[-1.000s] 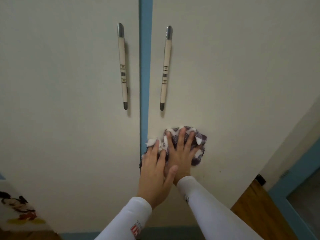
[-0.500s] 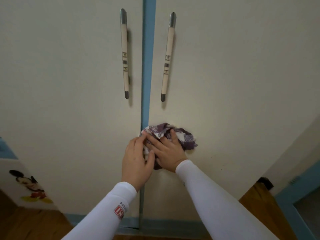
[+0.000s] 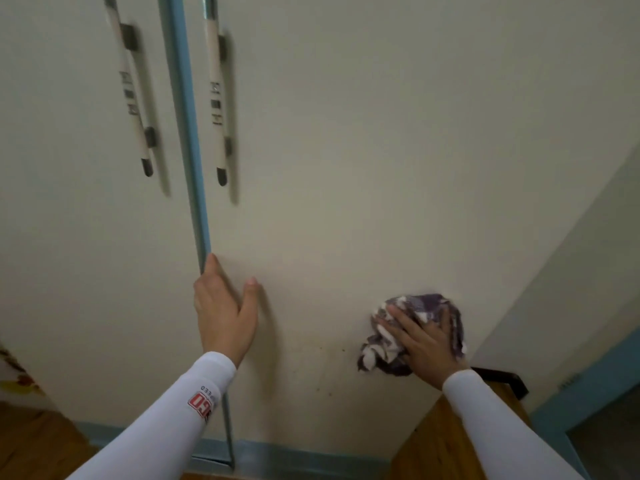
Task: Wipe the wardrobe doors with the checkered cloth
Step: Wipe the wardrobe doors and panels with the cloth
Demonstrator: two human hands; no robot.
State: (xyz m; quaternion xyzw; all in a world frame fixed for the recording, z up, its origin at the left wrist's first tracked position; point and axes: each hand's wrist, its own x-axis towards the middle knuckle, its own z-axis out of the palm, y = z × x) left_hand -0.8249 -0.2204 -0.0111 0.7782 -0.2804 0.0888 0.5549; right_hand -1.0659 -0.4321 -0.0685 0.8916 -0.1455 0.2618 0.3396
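Observation:
Two cream wardrobe doors fill the view, the left door (image 3: 76, 237) and the right door (image 3: 363, 168), split by a blue strip (image 3: 194, 188). My right hand (image 3: 427, 342) presses the bunched purple-and-white checkered cloth (image 3: 415, 306) flat against the lower right part of the right door. My left hand (image 3: 223, 310) rests on the right door's left edge by the blue strip, fingers curled at the edge and thumb spread on the panel. It holds no cloth.
Two long cream handles (image 3: 131, 88) (image 3: 216, 91) hang either side of the blue strip. A blue plinth (image 3: 311, 455) runs along the bottom. Wooden floor (image 3: 443, 441) lies below right, with a blue-framed opening (image 3: 588, 393) at far right. Small dark specks (image 3: 329, 368) mark the lower door.
My right hand has carried the cloth from beside the blue strip rightward across the right door. My left hand has let go of the cloth and stayed at the door edge.

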